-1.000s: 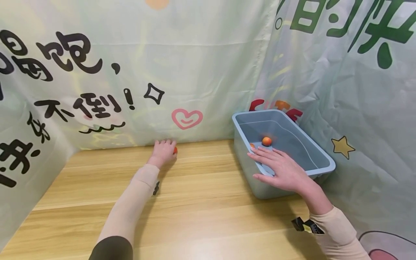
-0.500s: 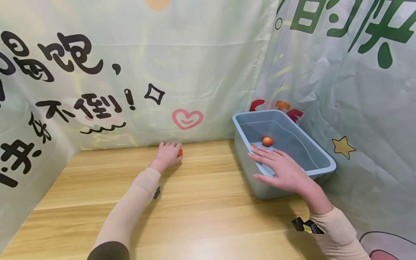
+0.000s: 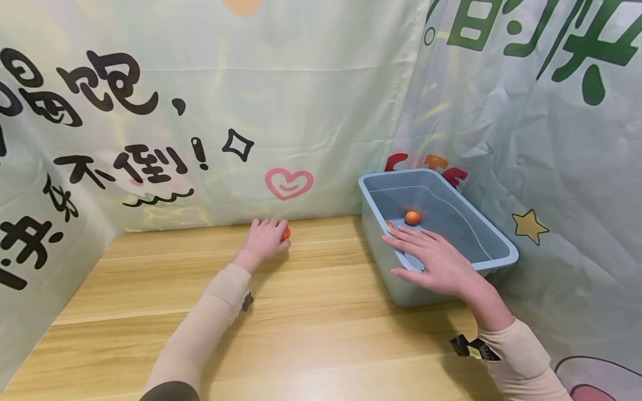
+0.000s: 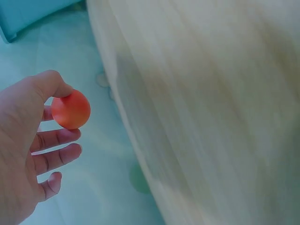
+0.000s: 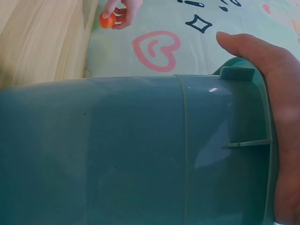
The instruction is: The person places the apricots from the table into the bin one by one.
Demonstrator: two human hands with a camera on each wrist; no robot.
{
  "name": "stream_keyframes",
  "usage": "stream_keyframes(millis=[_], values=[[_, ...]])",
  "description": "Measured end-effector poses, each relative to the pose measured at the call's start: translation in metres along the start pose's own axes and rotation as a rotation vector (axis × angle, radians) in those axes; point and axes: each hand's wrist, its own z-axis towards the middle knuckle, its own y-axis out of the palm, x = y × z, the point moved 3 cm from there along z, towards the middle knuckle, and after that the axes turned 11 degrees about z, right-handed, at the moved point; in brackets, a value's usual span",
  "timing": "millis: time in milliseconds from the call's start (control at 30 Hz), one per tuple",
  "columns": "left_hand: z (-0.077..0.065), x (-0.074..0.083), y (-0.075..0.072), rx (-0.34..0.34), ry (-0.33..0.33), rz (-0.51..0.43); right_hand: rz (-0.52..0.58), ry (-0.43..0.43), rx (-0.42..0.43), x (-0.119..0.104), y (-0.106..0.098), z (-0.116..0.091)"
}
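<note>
Near the back edge of the table, my left hand pinches a small smooth orange ball between the thumb and index finger. Its other fingers are spread and slightly bent in the left wrist view. In the head view the ball shows only at the hand's right side, mostly covered by it. My right hand lies with straight fingers over the near left rim of a blue-grey plastic bin. Inside that bin is one orange ball, and part of another peeks out beside my right fingertips.
The wooden table runs back to a printed cloth backdrop. Another cloth hangs along the right, close to the bin. The bin's tall wall fills most of the right wrist view.
My left hand has moved a little to the right along the back of the table, with the ball in its fingers. The right hand and the bin have stayed in place.
</note>
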Motion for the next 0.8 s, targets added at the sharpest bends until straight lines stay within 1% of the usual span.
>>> stream_keyframes(millis=[367,500,800], values=[[-0.002,0.015,-0.014,0.065,-0.012,-0.071,-0.003,0.008,-0.007,0.001,0.001,0.001],[0.000,0.023,-0.021,0.076,-0.003,-0.088,-0.002,0.008,-0.007,0.001,0.001,0.001],[0.007,0.042,-0.039,0.141,0.023,-0.126,-0.001,0.013,-0.010,0.000,0.000,0.000]])
